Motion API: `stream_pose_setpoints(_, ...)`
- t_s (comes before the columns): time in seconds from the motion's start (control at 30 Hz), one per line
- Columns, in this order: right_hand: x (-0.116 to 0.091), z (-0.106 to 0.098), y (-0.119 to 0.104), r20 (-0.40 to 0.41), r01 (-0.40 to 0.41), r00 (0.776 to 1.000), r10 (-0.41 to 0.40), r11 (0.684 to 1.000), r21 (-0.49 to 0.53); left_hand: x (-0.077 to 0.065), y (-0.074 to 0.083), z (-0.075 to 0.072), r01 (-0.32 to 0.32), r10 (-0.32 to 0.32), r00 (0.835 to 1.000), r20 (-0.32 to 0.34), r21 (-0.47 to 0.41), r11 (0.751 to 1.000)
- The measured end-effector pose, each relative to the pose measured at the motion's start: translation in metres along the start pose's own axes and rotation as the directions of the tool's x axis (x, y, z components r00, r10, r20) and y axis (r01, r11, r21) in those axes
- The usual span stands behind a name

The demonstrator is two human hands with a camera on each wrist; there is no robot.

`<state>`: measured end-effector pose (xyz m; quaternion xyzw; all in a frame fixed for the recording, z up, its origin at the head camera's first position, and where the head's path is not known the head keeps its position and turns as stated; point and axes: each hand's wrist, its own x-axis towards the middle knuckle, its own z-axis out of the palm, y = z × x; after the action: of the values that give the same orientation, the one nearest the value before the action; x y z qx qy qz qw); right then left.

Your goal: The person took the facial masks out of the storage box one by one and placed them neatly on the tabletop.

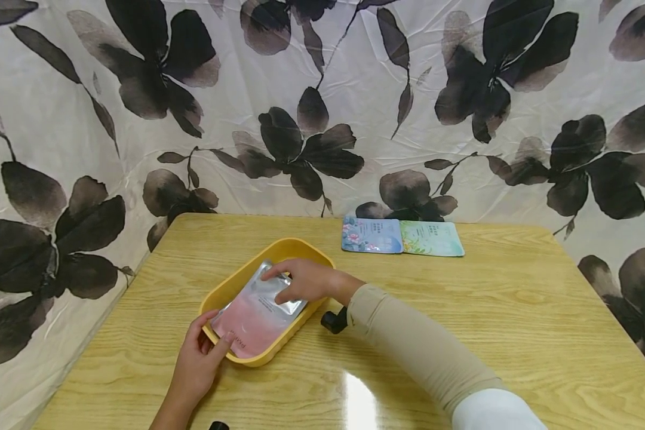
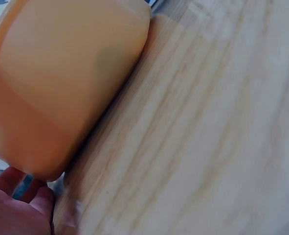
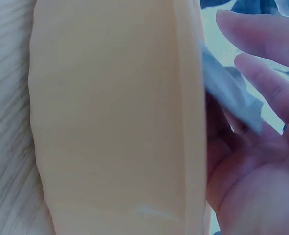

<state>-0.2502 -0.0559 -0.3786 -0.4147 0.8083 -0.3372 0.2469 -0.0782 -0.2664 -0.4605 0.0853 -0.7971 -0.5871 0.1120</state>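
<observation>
A yellow plastic basket (image 1: 286, 352) stands slanted on the table, with a pink and silver sheet-mask packet (image 1: 255, 322) lying in it. At the basket's near left end my left hand (image 1: 196, 358) grips the rim, thumb over the edge beside the packet. In the left wrist view, that hand (image 2: 22, 208) is at the corner of the basket (image 2: 71, 83). My right hand (image 1: 306, 280) is over the packet's silver end, fingers spread and slightly bent. The right wrist view shows a corner of the packet (image 3: 234, 93) close to the palm of this hand (image 3: 261, 171), behind the basket wall (image 3: 110, 117).
A blue packet (image 1: 372, 235) and a green packet (image 1: 432, 238) lie side by side at the back edge of the wooden table (image 1: 494, 310). Behind the table hangs a flower-printed cloth (image 1: 387, 143). A black wrist device (image 1: 334, 321) is near the basket's right side.
</observation>
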Motion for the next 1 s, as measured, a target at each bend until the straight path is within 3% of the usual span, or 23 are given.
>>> stream_pose_setpoints(0.5,-0.001,0.009,-0.005,-0.017,0.023,1.000,-0.023,1.000,0.012,0.000,0.000,-0.001,0.016,-0.016,1.000,0.025,0.004,1.000)
stream_pose_setpoints(1.0,-0.024,-0.013,-0.001,-0.207,0.073,0.977,-0.052,0.993,0.094,0.000,-0.002,-0.002,-0.032,0.034,0.999,0.039,-0.036,0.999)
